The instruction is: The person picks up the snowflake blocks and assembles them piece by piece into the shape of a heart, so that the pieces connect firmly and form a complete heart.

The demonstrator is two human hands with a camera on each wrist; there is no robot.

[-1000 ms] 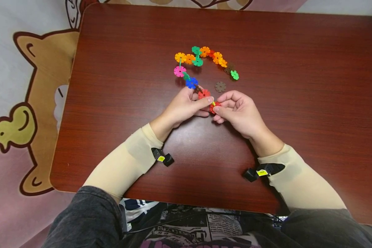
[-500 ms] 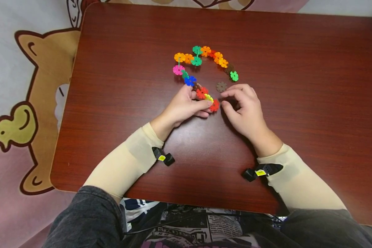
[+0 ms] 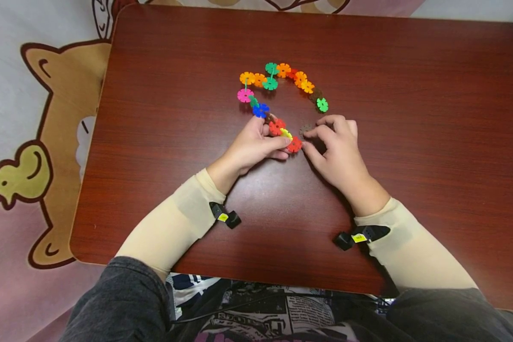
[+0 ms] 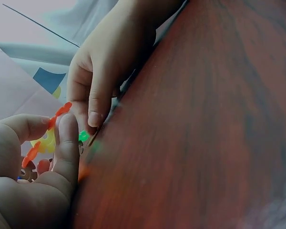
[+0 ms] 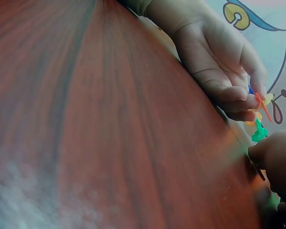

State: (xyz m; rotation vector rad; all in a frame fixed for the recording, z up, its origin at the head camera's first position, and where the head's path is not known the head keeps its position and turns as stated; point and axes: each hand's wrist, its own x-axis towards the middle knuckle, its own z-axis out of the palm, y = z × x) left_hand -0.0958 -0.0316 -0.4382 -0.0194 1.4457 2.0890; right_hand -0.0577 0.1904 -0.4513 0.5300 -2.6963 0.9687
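A chain of notched plastic snowflake discs curves over the table. My left hand (image 3: 254, 142) holds its near end, thumb on top by a yellow disc (image 3: 286, 134) and the red end disc (image 3: 295, 144). Another red disc (image 3: 277, 127) and a blue disc (image 3: 261, 110) follow along the chain. Just right of the red end disc, my right hand (image 3: 339, 152) pinches a loose brown disc (image 3: 305, 129) between thumb and fingers. In the left wrist view this brown disc (image 4: 93, 137) stands tilted below the right thumb, partly hidden.
Beyond the hands the chain runs through a pink disc (image 3: 245, 95), orange and green ones, to a light green disc (image 3: 322, 104) at its other end. The brown wooden table (image 3: 175, 95) has its near edge by my body.
My right hand lets go of the red end disc and reaches forward to the brown disc, which now tilts and shifts slightly nearer. My left hand keeps its hold and drifts slightly left.
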